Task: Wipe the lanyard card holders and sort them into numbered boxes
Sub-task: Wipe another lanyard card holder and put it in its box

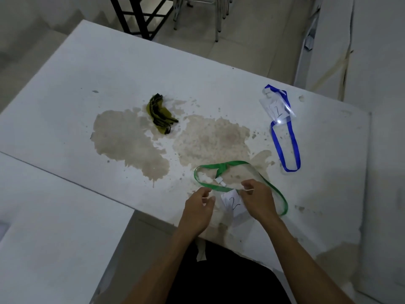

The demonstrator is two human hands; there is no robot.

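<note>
A clear card holder (234, 206) with a paper marked 2 lies near the table's front edge, on a green lanyard (221, 167) looped around it. My left hand (198, 210) pinches the holder's left side and my right hand (259, 199) pinches its upper right corner. A second clear holder (277, 108) marked 1 sits at the far right with its blue lanyard (285, 148) trailing toward me. A crumpled yellow-green cloth (161, 114) lies behind the stains, away from both hands.
The white table (87, 84) has large brownish wet stains (131, 139) across its middle. A lower white surface (54, 216) adjoins at the left. A black frame (140, 16) and metal chair legs (217, 18) stand beyond the far edge.
</note>
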